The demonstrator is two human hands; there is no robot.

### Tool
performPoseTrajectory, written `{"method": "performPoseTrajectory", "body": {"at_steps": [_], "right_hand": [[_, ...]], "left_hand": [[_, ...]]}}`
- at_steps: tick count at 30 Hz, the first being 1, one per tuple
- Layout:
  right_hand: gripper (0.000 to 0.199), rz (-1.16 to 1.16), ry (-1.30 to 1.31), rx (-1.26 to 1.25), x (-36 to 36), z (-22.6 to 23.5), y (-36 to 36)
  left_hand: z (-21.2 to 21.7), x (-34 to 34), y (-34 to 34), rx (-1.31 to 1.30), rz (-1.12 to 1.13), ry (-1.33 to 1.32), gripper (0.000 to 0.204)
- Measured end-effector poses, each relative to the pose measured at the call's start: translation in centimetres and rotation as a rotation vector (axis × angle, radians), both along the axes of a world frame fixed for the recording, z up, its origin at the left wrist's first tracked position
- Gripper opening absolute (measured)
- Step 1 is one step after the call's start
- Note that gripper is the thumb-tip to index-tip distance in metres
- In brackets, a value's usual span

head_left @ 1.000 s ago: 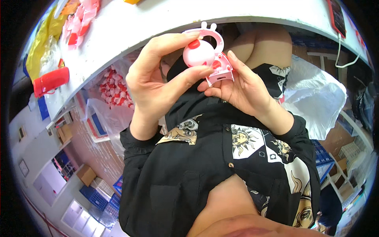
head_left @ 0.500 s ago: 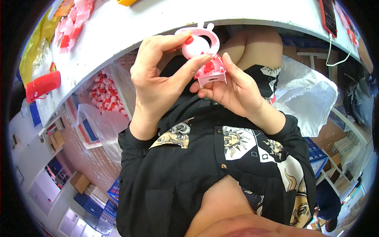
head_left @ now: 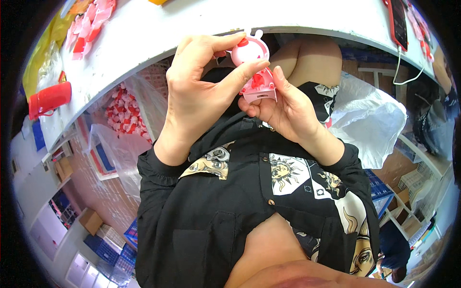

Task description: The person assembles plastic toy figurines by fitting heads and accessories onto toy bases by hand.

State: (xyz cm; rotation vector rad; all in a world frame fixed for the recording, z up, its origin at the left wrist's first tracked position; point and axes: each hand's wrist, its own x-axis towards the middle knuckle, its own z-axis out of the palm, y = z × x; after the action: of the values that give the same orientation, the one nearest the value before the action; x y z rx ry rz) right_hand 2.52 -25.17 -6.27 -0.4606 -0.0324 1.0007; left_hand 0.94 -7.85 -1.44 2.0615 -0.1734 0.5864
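In front of my chest I hold a pink plastic toy shell (head_left: pixel 260 89) with two small knobs on top, a ring-shaped head and a boxy lower part with red pieces inside. My right hand (head_left: pixel 297 108) grips the lower part between thumb and curled fingers. A round, pale pink piece (head_left: pixel 243 56) with a red spot is pinched between the thumb and fingers of my left hand (head_left: pixel 198 79). This piece lies over the ring's opening; whether it is seated there I cannot tell.
Beyond my hands curves a white table (head_left: pixel 192 21), with red and pink plastic parts (head_left: pixel 91 26), a red cup-like container (head_left: pixel 49 100) and a phone on a white cable (head_left: pixel 397 24). Below its left side is a heap of small parts (head_left: pixel 125 113). A white plastic bag (head_left: pixel 367 122) lies at right.
My left hand has shifted slightly right, bringing the round piece farther over the ring, whose dark opening is now covered. The shell stays in my right hand.
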Motion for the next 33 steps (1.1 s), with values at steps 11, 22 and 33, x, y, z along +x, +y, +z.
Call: {"method": "performPoseTrajectory", "body": {"at_steps": [11, 22, 33], "right_hand": [[0.053, -0.003, 0.038, 0.022, -0.2, 0.1, -0.3], [0.056, 0.057, 0.102, 0.130, 0.5, 0.9, -0.5], [0.040, -0.036, 0.135, 0.069, 0.1, -1.2, -0.2]], "left_hand": [[0.1, -0.1, -0.1, 0.352, 0.078, -0.041, 0.033], [-1.2, -0.3, 0.7, -0.198, -0.002, 0.042, 0.045], [0.7, -1.4, -1.8, 0.229, -0.092, 0.178, 0.018]]}}
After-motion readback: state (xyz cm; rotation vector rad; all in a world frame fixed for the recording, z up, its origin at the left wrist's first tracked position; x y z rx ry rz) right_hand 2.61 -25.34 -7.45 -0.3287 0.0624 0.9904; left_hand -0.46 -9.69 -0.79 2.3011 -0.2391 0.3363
